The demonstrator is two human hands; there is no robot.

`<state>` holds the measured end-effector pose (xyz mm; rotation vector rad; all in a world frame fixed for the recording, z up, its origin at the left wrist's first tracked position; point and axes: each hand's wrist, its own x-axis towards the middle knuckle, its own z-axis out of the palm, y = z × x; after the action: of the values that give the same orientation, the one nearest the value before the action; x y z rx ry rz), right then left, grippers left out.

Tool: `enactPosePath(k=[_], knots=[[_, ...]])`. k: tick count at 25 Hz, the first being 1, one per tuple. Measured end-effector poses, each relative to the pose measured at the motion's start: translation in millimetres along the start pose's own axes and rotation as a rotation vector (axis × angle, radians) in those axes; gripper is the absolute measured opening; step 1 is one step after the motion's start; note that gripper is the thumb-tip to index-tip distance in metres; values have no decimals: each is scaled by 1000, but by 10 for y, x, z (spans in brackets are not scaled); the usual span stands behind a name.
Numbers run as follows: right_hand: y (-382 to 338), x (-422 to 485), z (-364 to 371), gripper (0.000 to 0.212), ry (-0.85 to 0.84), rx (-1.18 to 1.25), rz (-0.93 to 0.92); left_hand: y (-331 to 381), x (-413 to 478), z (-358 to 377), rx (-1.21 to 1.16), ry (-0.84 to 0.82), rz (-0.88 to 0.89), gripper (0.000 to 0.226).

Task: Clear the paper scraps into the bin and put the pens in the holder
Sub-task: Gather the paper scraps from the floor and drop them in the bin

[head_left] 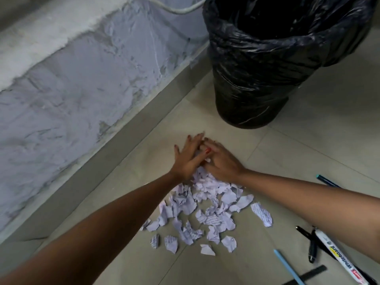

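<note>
A heap of torn white paper scraps [205,210] lies on the tiled floor. My left hand [188,156] and my right hand [223,161] lie flat, fingers spread, on the far edge of the heap, fingertips touching each other. Neither hand grips anything that I can see. A bin [267,64] lined with a black bag stands just beyond the hands. To the right lie a whiteboard marker [339,260], a black pen [312,247], a light blue pen [287,266] and a teal pen [327,180] partly hidden by my right forearm. No holder is in view.
A rough plastered wall [72,89] with a grey skirting runs along the left. A dark ruler [308,274] lies at the bottom right among the pens. A white cable [178,9] hangs behind the bin.
</note>
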<state>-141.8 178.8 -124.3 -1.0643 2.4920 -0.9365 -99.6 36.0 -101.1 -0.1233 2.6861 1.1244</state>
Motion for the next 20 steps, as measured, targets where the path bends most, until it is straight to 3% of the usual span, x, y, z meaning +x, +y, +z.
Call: enactPosePath(k=[3, 5, 8, 11, 13, 15, 17, 20], knots=[[-314, -111, 131, 42, -123, 148, -119, -254, -344, -178, 34, -92, 171, 81], [-362, -314, 60, 45, -266, 165, -156, -478, -730, -344, 94, -213, 228, 77], [-194, -644, -219, 67, -314, 45, -215, -768, -1215, -635, 195, -259, 232, 81], [41, -851, -450, 100, -412, -150, -154, -1026, -1513, -762, 409, -173, 201, 109], [12, -925, -382, 122, -510, -239, -191, -1088, -1624, -619, 552, -189, 217, 124], [-151, -936, -150, 130, -496, -267, -297, -996, -1667, -343, 610, -145, 292, 128], [-358, -885, 133, 126, -434, -257, -359, -830, -1584, -77, 560, -91, 322, 124], [-510, -752, 397, 101, -308, -283, -393, -622, -1277, 123, 437, -51, 334, 104]])
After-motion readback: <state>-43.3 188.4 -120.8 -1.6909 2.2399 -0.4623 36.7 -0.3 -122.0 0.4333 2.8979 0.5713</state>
